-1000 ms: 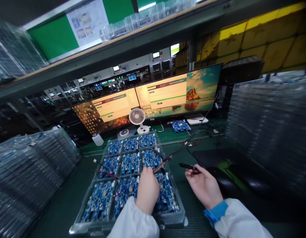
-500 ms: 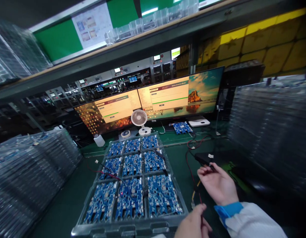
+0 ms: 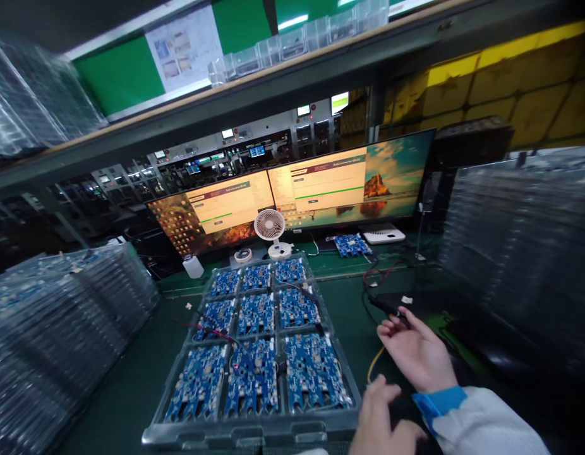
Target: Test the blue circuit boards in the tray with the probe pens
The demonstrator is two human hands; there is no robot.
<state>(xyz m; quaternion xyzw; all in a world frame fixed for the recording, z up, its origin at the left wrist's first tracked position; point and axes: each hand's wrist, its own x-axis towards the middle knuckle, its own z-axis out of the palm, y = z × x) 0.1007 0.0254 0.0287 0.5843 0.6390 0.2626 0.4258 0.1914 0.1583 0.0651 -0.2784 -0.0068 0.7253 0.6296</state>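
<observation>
My right hand (image 3: 418, 354) is closed, thumb and fingers pinching the end of a slim black cable connector (image 3: 385, 306). Its exact kind is unclear. Lower down, my left hand (image 3: 387, 420) has its fingers apart, with nothing visible between them. Just above its fingertips is a yellow cable (image 3: 375, 365), whose lower end is hidden. To the left lies a clear plastic tray (image 3: 247, 431) with several blue circuit boards (image 3: 314, 373) in its compartments. One front board (image 3: 252, 376) shows a small red light, and a red and black wire (image 3: 211, 330) runs to it.
Stacks of clear trays stand at left (image 3: 84, 316) and right (image 3: 515, 253). Behind the tray are a white fan (image 3: 270, 224), two monitors (image 3: 340, 183), a loose blue board (image 3: 352, 244) and a white box (image 3: 384, 234). A shelf (image 3: 292, 63) crosses overhead.
My left hand has opened from a pinch near the yellow cable and the red wire; that red wire stretch no longer shows. My right hand keeps hold of the black connector. The view has shifted slightly.
</observation>
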